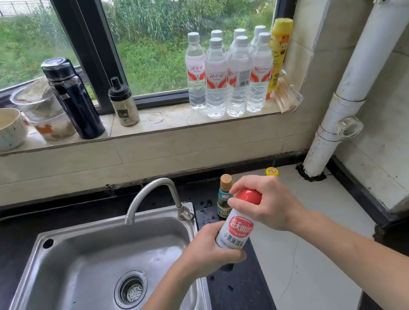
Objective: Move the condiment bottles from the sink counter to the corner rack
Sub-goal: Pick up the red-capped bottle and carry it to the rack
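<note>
Left hand curling its fingers around the lower body of the white sauce bottle, right hand gripping the red cap from above, bottle tilting between both sets of fingers

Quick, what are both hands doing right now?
Left hand: holding the white sauce bottle by its lower body.
Right hand: gripping the bottle's red cap.

Two bottles stand right of sink.
</note>
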A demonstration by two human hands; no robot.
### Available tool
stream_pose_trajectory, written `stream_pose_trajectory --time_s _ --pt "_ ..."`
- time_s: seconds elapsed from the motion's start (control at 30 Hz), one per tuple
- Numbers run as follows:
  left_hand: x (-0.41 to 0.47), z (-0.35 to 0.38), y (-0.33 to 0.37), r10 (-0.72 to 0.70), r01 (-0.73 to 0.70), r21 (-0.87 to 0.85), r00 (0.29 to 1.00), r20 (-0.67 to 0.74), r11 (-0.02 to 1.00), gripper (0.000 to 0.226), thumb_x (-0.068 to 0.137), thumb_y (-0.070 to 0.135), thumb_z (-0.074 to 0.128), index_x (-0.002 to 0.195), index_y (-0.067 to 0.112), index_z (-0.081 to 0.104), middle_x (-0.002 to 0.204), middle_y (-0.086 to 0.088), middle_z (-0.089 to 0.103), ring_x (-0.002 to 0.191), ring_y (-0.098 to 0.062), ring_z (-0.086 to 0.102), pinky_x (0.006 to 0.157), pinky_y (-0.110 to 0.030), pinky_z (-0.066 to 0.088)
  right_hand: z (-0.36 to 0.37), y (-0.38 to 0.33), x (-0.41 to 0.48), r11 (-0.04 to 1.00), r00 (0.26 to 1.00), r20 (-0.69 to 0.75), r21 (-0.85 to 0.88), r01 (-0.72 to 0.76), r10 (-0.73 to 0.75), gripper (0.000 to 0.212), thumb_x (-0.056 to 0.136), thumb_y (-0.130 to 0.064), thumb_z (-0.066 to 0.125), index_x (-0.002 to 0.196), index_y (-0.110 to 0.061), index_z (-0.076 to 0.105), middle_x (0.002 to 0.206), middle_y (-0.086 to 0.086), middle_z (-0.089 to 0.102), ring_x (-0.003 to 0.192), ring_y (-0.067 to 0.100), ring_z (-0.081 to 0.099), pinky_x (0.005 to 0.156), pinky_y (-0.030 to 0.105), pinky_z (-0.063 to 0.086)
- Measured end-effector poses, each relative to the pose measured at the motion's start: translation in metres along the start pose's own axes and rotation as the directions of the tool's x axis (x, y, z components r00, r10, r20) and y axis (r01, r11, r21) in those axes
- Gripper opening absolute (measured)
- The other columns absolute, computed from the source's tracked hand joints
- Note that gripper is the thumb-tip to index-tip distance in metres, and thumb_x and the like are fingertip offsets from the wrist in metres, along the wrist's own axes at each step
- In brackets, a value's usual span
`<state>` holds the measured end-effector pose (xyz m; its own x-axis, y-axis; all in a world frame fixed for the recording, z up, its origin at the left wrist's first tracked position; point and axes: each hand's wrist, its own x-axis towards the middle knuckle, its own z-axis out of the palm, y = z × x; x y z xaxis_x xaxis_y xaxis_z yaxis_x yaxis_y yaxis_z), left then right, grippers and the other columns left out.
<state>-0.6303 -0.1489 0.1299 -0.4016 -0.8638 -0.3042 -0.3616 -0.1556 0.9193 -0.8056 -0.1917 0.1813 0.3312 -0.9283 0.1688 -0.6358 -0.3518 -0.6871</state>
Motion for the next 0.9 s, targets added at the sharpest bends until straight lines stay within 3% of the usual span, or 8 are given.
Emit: stream_pose_trajectory --time_s 0.1,0.2,0.37,0.53,0.6,0.67,0.77,0.9 --pt "0.005 0.018 -0.003 0.010 0.049 0.197 0.957 -0.290 0.979 0.023 0.062 0.028 0.072 0.073 0.025 0.052 0.061 0.006 0.057 0.050 -0.013 0.051 0.049 -0.033 0.047 0.001 0.004 0.007 0.979 0.988 -0.064 -0.142 -0.147 0.139 0.022 0.078 -0.044 0.064 0.073 -0.022 0.067 0.072 -0.004 0.067 0.067 0.014 0.062 0.060 0.032 0.054" --pt "0.010 0.035 -0.006 0.056 0.115 0.361 0.901 -0.430 0.926 0.028 0.061 0.037 0.065 0.079 0.023 0.048 0.060 0.004 0.055 0.052 -0.016 0.051 0.048 -0.030 0.040 0.003 0.014 0.011 0.947 0.968 -0.111 -0.210 -0.245 0.226 0.024 0.073 -0.045 0.061 0.068 -0.021 0.066 0.068 -0.002 0.066 0.067 0.020 0.061 0.061 0.033 0.052" --pt "0.020 0.053 -0.008 0.060 0.139 0.411 0.898 -0.436 0.901 0.029 0.068 0.040 0.063 0.082 0.026 0.042 0.063 0.006 0.053 0.058 -0.016 0.051 0.052 -0.030 0.040 0.000 0.029 0.015 0.913 0.943 -0.078 -0.239 -0.331 0.322 0.025 0.076 -0.040 0.060 0.072 -0.018 0.070 0.072 0.002 0.068 0.069 0.022 0.061 0.062 0.032 0.053" --pt "0.016 0.059 -0.022 0.079 0.120 0.449 0.913 -0.400 0.886 0.047 0.071 0.044 0.074 0.109 0.029 0.049 0.094 0.012 0.057 0.077 -0.009 0.053 0.057 -0.015 0.037 -0.007 0.047 0.018 0.859 0.884 -0.038 -0.222 -0.462 0.466 0.027 0.078 -0.039 0.059 0.076 -0.015 0.070 0.076 0.005 0.066 0.073 0.025 0.059 0.064 0.030 0.050" --pt "0.011 0.062 -0.029 0.056 0.129 0.426 0.916 -0.397 0.895 0.043 0.076 0.041 0.073 0.110 0.028 0.049 0.094 0.012 0.056 0.078 -0.010 0.055 0.061 -0.020 0.043 -0.005 0.050 0.018 0.845 0.865 -0.015 -0.205 -0.493 0.501 0.029 0.077 -0.046 0.063 0.085 -0.019 0.068 0.084 0.001 0.067 0.081 0.023 0.061 0.072 0.033 0.053" --pt "0.006 0.063 -0.031 0.007 0.120 0.296 0.918 -0.396 0.948 0.038 0.078 0.036 0.074 0.105 0.026 0.049 0.086 0.011 0.057 0.071 -0.007 0.054 0.063 -0.026 0.049 0.001 0.049 0.012 0.864 0.865 -0.009 0.063 -0.500 0.502 0.042 0.073 -0.051 0.072 0.106 -0.026 0.062 0.094 -0.004 0.063 0.088 0.020 0.063 0.074 0.035 0.055" --pt "0.002 0.055 -0.027 -0.009 0.041 0.084 0.938 -0.346 0.996 0.031 0.080 0.022 0.076 0.099 0.021 0.051 0.076 0.005 0.055 0.057 0.000 0.049 0.048 -0.013 0.042 0.008 0.036 -0.006 0.680 0.850 0.036 0.583 -0.445 0.525 0.063 0.074 -0.034 0.081 0.127 -0.025 0.050 0.108 0.001 0.063 0.094 0.018 0.066 0.061 0.022 0.053" --pt "-0.007 0.038 -0.028 0.038 -0.044 -0.022 0.968 -0.247 0.999 0.034 0.079 0.023 0.077 0.103 0.025 0.052 0.081 0.001 0.058 0.060 -0.001 0.047 0.051 -0.013 0.044 0.030 0.015 -0.035 0.596 0.859 0.025 0.710 -0.376 0.512 0.036 0.077 -0.016 0.080 0.109 -0.016 0.065 0.096 0.001 0.074 0.085 0.009 0.069 0.067 0.018 0.052"
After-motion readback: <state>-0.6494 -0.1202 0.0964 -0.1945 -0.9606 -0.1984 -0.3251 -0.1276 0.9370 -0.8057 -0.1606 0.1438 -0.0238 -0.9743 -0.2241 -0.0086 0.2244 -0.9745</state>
